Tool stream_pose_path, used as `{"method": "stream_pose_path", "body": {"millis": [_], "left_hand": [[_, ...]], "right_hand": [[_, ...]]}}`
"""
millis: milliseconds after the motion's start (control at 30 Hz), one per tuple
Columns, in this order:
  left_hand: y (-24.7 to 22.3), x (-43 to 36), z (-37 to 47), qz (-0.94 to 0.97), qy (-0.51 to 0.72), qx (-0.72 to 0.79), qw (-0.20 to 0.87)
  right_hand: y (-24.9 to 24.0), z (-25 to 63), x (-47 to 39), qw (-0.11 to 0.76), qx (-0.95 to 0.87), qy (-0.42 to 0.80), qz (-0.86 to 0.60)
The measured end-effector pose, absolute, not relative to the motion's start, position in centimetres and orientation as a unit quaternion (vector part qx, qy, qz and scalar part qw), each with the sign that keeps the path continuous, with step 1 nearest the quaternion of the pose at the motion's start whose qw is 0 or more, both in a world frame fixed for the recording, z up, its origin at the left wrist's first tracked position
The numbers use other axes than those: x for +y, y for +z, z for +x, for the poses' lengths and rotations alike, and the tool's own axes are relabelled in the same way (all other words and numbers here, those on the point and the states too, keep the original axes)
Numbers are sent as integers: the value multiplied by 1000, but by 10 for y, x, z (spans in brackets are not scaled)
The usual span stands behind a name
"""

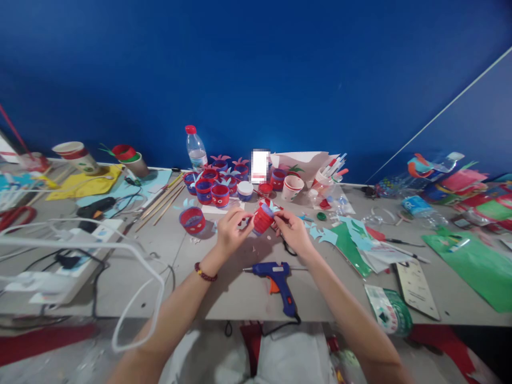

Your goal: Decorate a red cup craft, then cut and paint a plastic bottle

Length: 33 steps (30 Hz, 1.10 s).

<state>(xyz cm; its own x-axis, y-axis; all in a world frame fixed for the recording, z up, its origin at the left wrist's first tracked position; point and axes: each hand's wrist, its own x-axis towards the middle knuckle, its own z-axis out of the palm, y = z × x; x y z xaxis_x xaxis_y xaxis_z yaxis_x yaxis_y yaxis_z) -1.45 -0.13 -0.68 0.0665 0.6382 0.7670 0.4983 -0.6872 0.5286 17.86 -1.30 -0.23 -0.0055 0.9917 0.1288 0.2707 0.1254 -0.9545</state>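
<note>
Between my two hands, above the middle of the table, is a small red and purple cup (263, 220), tilted. My left hand (232, 228) pinches near its left side with thumb and forefinger; whether a small piece is between them is too fine to see. My right hand (294, 230) grips the cup's right rim, where light blue paper shows. Below the hands a blue glue gun (282, 280) with an orange trigger lies on its side. A similar red cup (192, 221) with light blue paper leaves stands to the left of my left hand.
Several decorated cups (220, 195) and a plastic bottle (196, 152) stand along the wall. Wooden sticks (162, 202) lie left of them. A power strip (80, 261) with looping white cables fills the left side. Green paper (472, 272) and paper scraps (322, 234) lie right.
</note>
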Motion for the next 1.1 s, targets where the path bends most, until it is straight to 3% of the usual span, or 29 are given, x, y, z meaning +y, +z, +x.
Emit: {"method": "stream_pose_path", "body": {"millis": [233, 1100], "left_hand": [[-15, -4, -16, 794, 503, 341, -22], [-6, -7, -14, 806, 485, 275, -197]], "right_hand": [[-13, 173, -18, 501, -519, 472, -507], [-4, 177, -27, 513, -565, 403, -505]]}}
